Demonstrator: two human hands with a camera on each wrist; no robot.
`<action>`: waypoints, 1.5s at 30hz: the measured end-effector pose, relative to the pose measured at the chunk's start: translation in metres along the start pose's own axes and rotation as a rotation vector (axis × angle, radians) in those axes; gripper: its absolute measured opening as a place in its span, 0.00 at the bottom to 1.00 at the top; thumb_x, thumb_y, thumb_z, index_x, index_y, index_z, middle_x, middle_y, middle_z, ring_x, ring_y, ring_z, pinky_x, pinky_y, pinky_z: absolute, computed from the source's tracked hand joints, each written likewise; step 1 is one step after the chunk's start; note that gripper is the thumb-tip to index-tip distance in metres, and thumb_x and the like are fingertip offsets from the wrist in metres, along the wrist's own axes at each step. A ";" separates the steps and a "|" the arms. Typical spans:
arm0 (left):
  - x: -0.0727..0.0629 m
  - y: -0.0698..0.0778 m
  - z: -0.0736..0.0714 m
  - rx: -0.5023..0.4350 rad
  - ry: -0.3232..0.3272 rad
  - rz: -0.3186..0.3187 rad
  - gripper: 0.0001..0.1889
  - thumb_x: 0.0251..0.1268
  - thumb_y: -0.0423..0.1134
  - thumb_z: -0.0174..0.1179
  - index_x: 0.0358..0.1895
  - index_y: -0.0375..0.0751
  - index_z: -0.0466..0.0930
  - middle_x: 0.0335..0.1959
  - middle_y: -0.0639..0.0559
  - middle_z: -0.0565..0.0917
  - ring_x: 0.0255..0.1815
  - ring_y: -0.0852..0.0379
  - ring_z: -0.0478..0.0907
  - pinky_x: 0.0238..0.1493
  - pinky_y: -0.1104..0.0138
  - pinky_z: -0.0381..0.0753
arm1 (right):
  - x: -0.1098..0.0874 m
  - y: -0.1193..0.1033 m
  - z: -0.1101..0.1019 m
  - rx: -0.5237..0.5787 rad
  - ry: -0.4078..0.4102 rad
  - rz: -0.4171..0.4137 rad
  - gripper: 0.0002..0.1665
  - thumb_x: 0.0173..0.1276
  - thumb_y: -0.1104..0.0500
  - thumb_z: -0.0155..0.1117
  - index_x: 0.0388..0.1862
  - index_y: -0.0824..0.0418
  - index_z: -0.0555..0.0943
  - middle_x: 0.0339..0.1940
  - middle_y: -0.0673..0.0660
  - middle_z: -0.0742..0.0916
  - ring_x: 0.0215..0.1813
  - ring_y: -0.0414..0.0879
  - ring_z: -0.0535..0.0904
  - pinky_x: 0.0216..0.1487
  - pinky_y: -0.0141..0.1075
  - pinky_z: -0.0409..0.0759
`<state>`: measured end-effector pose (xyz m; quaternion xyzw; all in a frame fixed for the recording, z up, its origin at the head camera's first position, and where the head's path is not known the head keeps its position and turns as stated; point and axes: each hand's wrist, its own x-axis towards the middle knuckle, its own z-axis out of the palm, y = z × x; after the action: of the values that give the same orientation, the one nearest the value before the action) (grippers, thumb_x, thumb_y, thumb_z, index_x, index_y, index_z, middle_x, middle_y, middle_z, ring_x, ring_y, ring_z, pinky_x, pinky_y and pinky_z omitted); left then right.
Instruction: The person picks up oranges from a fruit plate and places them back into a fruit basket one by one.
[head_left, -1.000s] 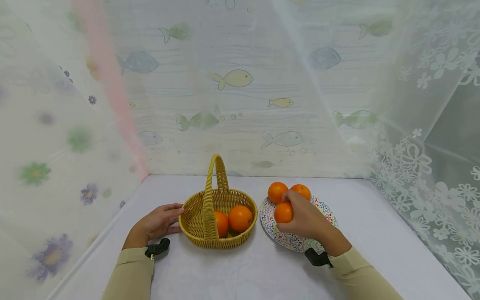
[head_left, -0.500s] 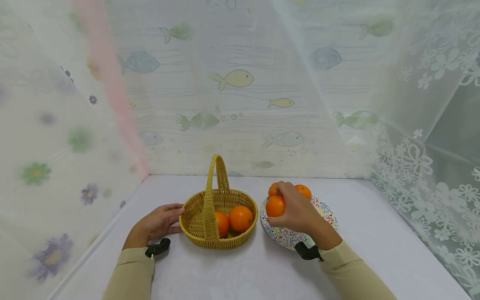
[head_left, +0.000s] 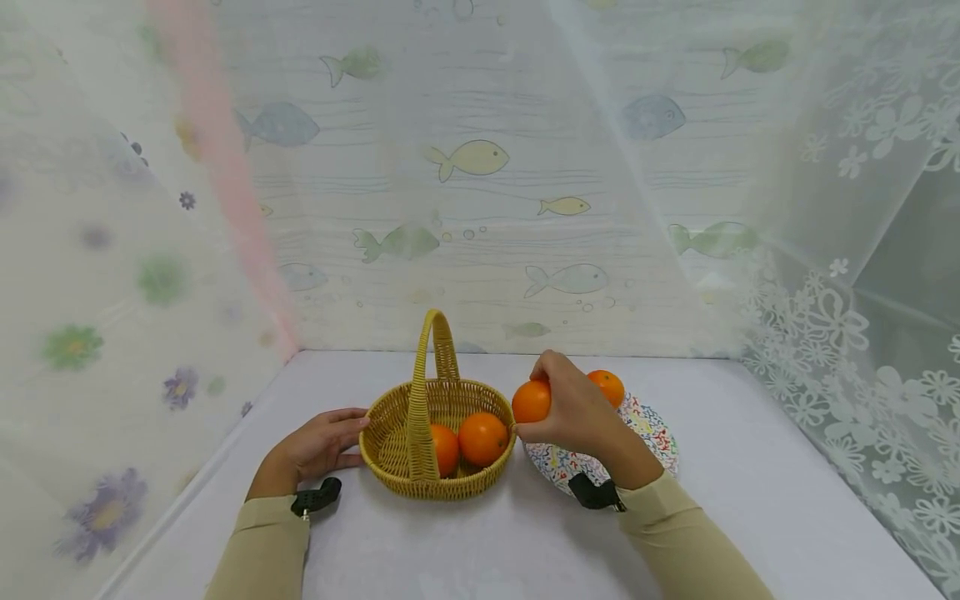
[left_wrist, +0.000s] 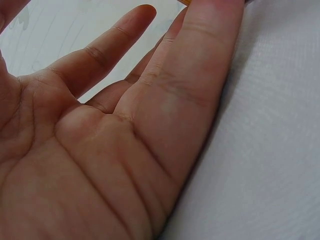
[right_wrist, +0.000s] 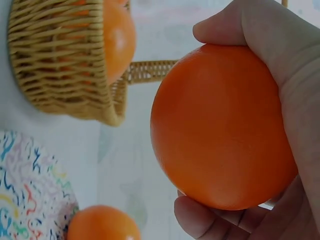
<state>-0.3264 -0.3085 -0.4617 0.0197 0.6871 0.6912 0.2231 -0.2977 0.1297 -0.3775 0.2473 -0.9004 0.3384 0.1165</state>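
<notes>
My right hand (head_left: pixel 581 412) grips an orange (head_left: pixel 531 402) between thumb and fingers, off the plate and close to the basket's right rim. The right wrist view shows the held orange (right_wrist: pixel 225 127) filling the palm side. Against the left end of the yellow wicker basket (head_left: pixel 390 475) rests my left hand (head_left: pixel 322 442), its fingers mostly straight and touching the side. In the left wrist view that palm (left_wrist: pixel 90 165) holds nothing. Two oranges (head_left: pixel 482 439) lie in the basket, one partly behind the handle.
A white plate with coloured squiggles (head_left: pixel 652 433) lies right of the basket. One orange (head_left: pixel 606 388) shows at its far edge; my right hand and arm hide part of the plate. The basket's tall handle (head_left: pixel 420 367) arches over its middle. A white cloth (head_left: pixel 420 550) covers the table.
My right hand has lifted the orange from the plate and carried it left toward the basket. Another orange at the plate's back is now hidden behind that hand. My left hand stays put.
</notes>
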 end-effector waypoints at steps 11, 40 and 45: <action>0.002 0.005 0.004 0.013 -0.023 0.012 0.34 0.80 0.44 0.57 0.78 0.31 0.55 0.62 0.49 0.82 0.58 0.55 0.84 0.58 0.52 0.86 | 0.001 0.002 0.010 0.031 0.035 -0.005 0.39 0.48 0.36 0.86 0.55 0.49 0.81 0.49 0.44 0.84 0.44 0.44 0.79 0.41 0.36 0.83; 0.003 0.002 -0.002 0.004 -0.010 -0.009 0.35 0.80 0.44 0.57 0.78 0.31 0.53 0.62 0.50 0.81 0.58 0.56 0.84 0.59 0.52 0.86 | 0.004 -0.006 0.033 0.108 -0.041 0.032 0.42 0.51 0.40 0.86 0.61 0.48 0.76 0.51 0.45 0.85 0.48 0.42 0.81 0.49 0.37 0.87; 0.003 -0.001 -0.004 -0.005 -0.006 -0.017 0.36 0.80 0.45 0.57 0.78 0.31 0.51 0.62 0.50 0.81 0.58 0.55 0.84 0.59 0.51 0.86 | 0.004 -0.008 0.036 0.040 -0.052 -0.011 0.41 0.54 0.39 0.84 0.64 0.48 0.78 0.56 0.45 0.83 0.52 0.41 0.80 0.55 0.37 0.85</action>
<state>-0.3303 -0.3110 -0.4640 0.0155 0.6847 0.6910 0.2312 -0.2989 0.0993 -0.3980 0.2634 -0.8947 0.3494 0.0901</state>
